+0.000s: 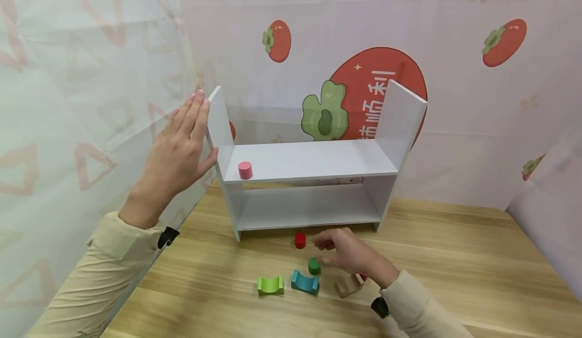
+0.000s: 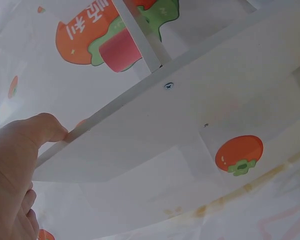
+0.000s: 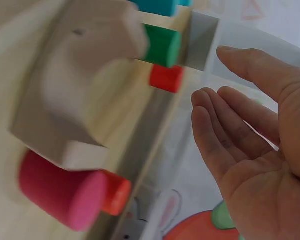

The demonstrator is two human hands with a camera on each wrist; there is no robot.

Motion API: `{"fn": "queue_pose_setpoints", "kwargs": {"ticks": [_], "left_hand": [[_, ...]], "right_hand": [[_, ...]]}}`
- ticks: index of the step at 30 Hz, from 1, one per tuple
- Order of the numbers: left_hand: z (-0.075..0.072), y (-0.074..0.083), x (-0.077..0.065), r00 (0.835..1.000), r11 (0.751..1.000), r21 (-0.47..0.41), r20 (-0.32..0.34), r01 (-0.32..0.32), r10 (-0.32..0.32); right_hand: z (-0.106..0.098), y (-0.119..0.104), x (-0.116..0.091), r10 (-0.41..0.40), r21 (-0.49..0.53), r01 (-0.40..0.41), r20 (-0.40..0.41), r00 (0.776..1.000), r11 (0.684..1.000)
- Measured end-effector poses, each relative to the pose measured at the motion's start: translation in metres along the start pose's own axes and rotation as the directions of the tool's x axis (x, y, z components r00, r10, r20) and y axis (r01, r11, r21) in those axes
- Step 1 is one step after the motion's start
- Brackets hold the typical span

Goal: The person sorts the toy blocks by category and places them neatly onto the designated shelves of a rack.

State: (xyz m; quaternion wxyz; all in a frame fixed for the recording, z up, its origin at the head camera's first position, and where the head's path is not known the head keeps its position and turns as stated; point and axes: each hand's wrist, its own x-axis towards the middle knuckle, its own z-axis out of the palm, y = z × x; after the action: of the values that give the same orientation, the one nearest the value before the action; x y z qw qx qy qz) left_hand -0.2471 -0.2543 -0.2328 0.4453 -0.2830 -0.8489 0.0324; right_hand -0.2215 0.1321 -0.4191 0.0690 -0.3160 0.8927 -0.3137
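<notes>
Left sleeve (image 1: 97, 275) nearest me. My left hand (image 1: 175, 151), fingers straight, touches shelf's (image 1: 309, 205) left panel (image 1: 220, 123). Pink cylinder (image 1: 245, 171) on upper tier (image 1: 313, 159), nine o'clock, near front edge. Right hand (image 1: 350, 252) released; green cylinder (image 1: 314, 267) eight o'clock, red cylinder (image 1: 300, 241) nine. Table (image 1: 477, 262) stretches toward three.

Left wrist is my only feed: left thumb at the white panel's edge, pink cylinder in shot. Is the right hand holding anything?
Observer: No, the right hand holds nothing.
Operator: What's closest to it?
Observer: In the head view, the green cylinder shows right by its thumb.
Operator: Any other pieces out there?
Observer: Yes, a lime U-shaped block lies on the table, left of a blue block in the head view.
</notes>
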Motion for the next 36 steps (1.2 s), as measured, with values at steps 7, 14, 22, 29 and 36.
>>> {"fn": "queue_pose_setpoints", "kwargs": {"ticks": [7, 14, 22, 29, 36], "left_hand": [[-0.001, 0.0, 0.002, 1.0, 1.0, -0.004, 0.005, 0.005, -0.005], [-0.001, 0.0, 0.002, 1.0, 1.0, -0.019, 0.008, 0.002, -0.001], [-0.001, 0.001, 0.002, 1.0, 1.0, -0.022, 0.009, 0.009, -0.009], [-0.001, 0.001, 0.002, 1.0, 1.0, -0.021, 0.015, 0.013, -0.012], [-0.002, 0.001, 0.001, 1.0, 1.0, -0.02, 0.019, 0.011, -0.011]], "right_hand": [[0.019, 0.014, -0.004, 0.023, 0.051, -0.023, 0.015, 1.0, 0.998], [0.029, 0.022, -0.005, 0.018, 0.063, -0.019, 0.018, 1.0, 0.998], [0.038, 0.024, -0.004, 0.01, 0.08, -0.011, 0.015, 1.0, 0.997], [0.041, 0.027, -0.001, 0.001, 0.102, -0.001, 0.004, 1.0, 0.995], [0.035, 0.022, 0.002, 0.007, 0.106, -0.008, 0.011, 1.0, 0.994]]}}
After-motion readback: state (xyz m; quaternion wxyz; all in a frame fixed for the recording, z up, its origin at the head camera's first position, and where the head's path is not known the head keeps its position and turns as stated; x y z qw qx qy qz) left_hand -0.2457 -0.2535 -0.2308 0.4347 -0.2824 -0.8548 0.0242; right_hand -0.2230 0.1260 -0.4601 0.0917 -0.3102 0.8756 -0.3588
